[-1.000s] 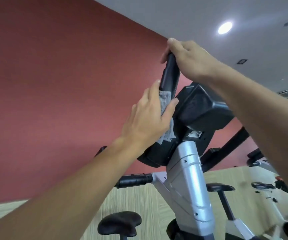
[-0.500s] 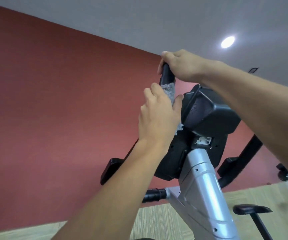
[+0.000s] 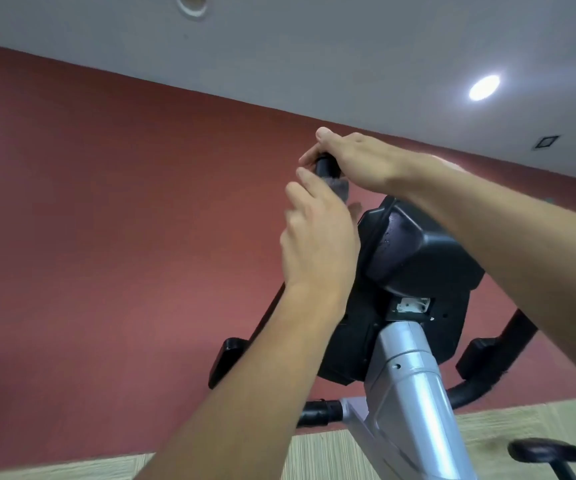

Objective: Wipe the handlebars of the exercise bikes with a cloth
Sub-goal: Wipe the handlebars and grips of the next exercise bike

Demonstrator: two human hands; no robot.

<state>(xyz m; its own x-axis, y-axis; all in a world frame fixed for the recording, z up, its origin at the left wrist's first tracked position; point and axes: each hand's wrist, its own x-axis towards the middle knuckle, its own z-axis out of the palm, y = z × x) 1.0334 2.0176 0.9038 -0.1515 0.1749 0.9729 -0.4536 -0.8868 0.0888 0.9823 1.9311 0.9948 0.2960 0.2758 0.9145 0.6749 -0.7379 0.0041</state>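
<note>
Both hands are raised to the black handlebar [image 3: 326,168]: its tip is gripped by the right hand [image 3: 355,157], and a grey cloth [image 3: 341,189] is pinched against it just below by the left hand [image 3: 317,247]. To the right, a black console [image 3: 418,258] is mounted on a silver post [image 3: 407,382]. Most of the cloth is hidden.

The left hand [image 3: 317,233] is blurred and covers most of the cloth [image 3: 339,189]; only a small grey piece shows above the fingers. The right hand [image 3: 355,160] hides the top of the handlebar [image 3: 326,168]. Both arms and the grey post [image 3: 407,386] are cut by the picture's edges. A seat [image 3: 553,451] is cut at the bottom right corner.
</note>
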